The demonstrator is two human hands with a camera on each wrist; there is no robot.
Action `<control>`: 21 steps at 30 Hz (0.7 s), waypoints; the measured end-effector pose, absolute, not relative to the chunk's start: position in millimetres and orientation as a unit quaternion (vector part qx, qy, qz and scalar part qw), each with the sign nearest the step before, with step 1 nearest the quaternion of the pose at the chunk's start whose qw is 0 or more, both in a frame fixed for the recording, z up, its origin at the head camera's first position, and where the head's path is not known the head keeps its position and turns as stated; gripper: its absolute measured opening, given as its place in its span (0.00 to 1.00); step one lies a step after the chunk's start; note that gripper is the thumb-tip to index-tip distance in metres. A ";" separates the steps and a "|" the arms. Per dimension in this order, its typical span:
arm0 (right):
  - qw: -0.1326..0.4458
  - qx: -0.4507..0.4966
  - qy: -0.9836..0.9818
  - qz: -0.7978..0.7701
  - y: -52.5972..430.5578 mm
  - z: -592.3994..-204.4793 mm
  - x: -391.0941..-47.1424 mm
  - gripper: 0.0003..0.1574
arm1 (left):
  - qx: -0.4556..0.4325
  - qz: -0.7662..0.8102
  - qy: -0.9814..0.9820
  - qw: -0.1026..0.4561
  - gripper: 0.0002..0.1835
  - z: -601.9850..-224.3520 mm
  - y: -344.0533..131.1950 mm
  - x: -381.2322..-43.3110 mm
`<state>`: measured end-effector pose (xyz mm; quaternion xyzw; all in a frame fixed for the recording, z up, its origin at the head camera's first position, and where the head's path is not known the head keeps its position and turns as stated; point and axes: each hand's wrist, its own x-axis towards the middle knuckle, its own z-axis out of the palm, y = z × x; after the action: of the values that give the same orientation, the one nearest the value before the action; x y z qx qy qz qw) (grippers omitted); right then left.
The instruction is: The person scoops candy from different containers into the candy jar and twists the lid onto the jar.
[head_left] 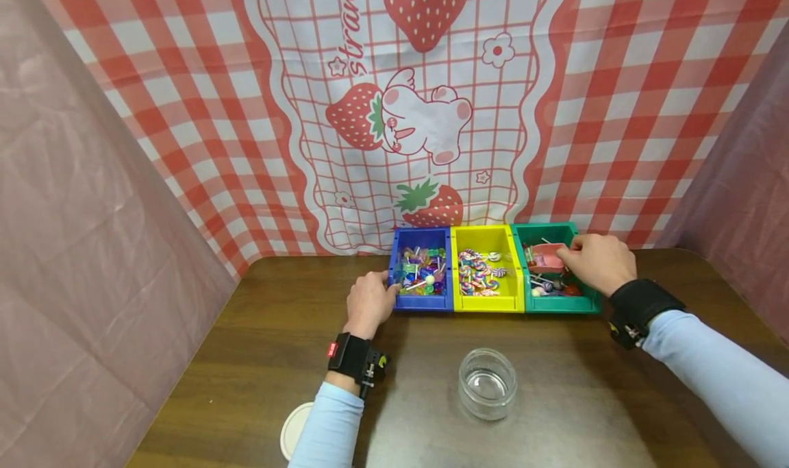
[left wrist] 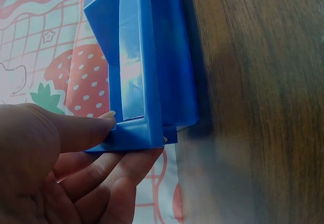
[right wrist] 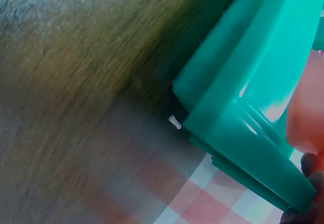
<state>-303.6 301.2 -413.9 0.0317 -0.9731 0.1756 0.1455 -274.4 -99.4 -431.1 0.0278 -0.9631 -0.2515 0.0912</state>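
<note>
- Pink scoop (head_left: pixel 550 257), or what looks like one, sits inside the green bin (head_left: pixel 562 306), with sweets (head_left: pixel 545 288) on sticks lying in front of it.
- We see the right hand (head_left: pixel 600 264) reaching over the right wall of that bin, its grip clamped on the scoop's near end, thumb and fingers together; the right wrist view cuts most of the hand off, so we cannot tell exactly how each finger lies.
- We see the left hand (head_left: pixel 370 299) at the far end of the row, its grip closed on the left edge of the blue bin (head_left: pixel 422 304), thumb above and fingers underneath.
- Between these two bins we find the yellow bin (head_left: pixel 490 305), touching both and holding swirled lollipops (head_left: pixel 477 276).
- In the blue bin we see a heap of bright candies (head_left: pixel 425 266).
- Nearer to us, a clear glass jar (head_left: pixel 487 389) stands upright on the brown worktop (head_left: pixel 246 345), apart from the bins.
- We notice a white disc (head_left: pixel 292 432) lying flat, partly hidden by the left sleeve (head_left: pixel 329 420).
- Behind the row we see a red-and-white checked cloth (head_left: pixel 641 112) with strawberries.
</note>
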 end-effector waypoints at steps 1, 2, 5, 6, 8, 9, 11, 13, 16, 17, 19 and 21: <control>0.146 0.026 -0.973 0.177 301.2 -413.8 -303.1 0.24 | 0.028 -0.251 -0.963 0.091 0.22 -430.9 -99.1 -274.3; 0.147 0.020 -0.972 0.181 301.1 -413.8 -302.4 0.24 | 0.029 -0.251 -0.963 0.091 0.22 -430.7 -99.0 -274.2; 0.146 0.004 -0.971 0.191 301.6 -414.3 -300.4 0.25 | 0.028 -0.249 -0.964 0.092 0.21 -430.3 -98.7 -273.5; 0.148 0.000 -0.969 0.197 302.1 -414.5 -299.8 0.25 | 0.027 -0.250 -0.964 0.093 0.21 -430.2 -98.8 -273.3; 0.150 -0.005 -0.967 0.208 302.6 -415.0 -298.2 0.26 | 0.025 -0.251 -0.963 0.092 0.21 -430.3 -99.0 -273.2; 0.152 -0.007 -0.965 0.213 303.1 -415.4 -297.6 0.27 | 0.024 -0.251 -0.963 0.093 0.21 -430.4 -99.1 -273.1; 0.155 -0.011 -0.962 0.223 304.0 -416.1 -296.2 0.28 | 0.023 -0.251 -0.963 0.092 0.21 -430.4 -99.2 -273.1; 0.156 -0.016 -0.960 0.231 304.9 -417.0 -295.4 0.28 | 0.024 -0.252 -0.963 0.089 0.21 -430.4 -99.0 -273.1; 0.152 -0.025 -0.959 0.238 305.4 -417.6 -294.9 0.29 | 0.027 -0.253 -0.963 0.087 0.21 -430.3 -99.0 -273.1; 0.150 -0.028 -0.959 0.240 305.4 -417.8 -294.7 0.30 | 0.028 -0.253 -0.963 0.086 0.21 -430.5 -98.9 -273.0; 0.147 -0.032 -0.958 0.243 305.9 -418.0 -294.3 0.30 | 0.028 -0.253 -0.963 0.086 0.21 -430.8 -98.9 -273.3; 0.145 -0.035 -0.958 0.245 306.5 -417.8 -293.1 0.31 | 0.027 -0.252 -0.963 0.087 0.21 -431.0 -98.9 -273.5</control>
<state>-293.1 306.5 -417.8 -0.0349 -0.9578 0.2454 0.1454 -273.5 -98.9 -431.0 0.0266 -0.9633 -0.2525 0.0867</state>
